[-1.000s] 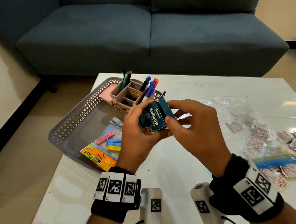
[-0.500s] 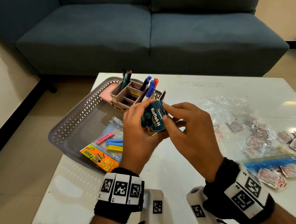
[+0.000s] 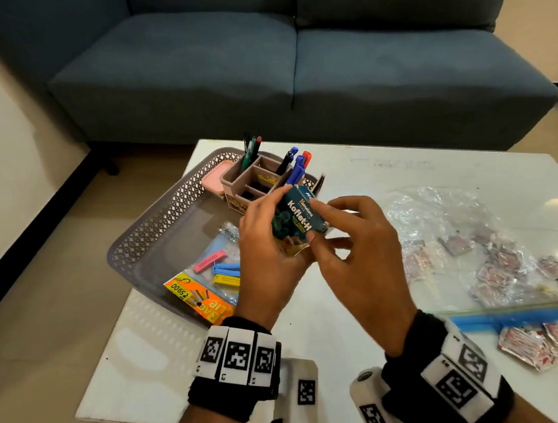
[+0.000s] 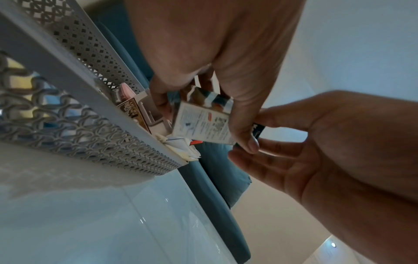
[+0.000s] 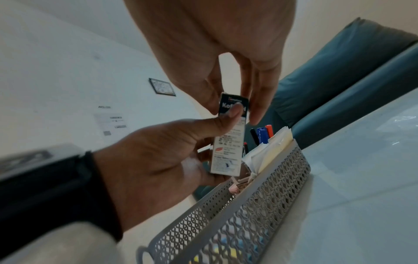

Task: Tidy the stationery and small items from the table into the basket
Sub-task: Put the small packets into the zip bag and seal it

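both hands, left hand (image 3: 268, 257) and right hand (image 3: 362, 264), grip one teal box (image 3: 297, 221) above one basket (image 3: 155, 231).

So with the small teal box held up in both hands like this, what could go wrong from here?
1. The teal box is held above the table by the left hand and the right hand mostly at the fingertips; it could slip.
2. The pen holder stands in the basket just behind; a careless drop-in might knock its pens.
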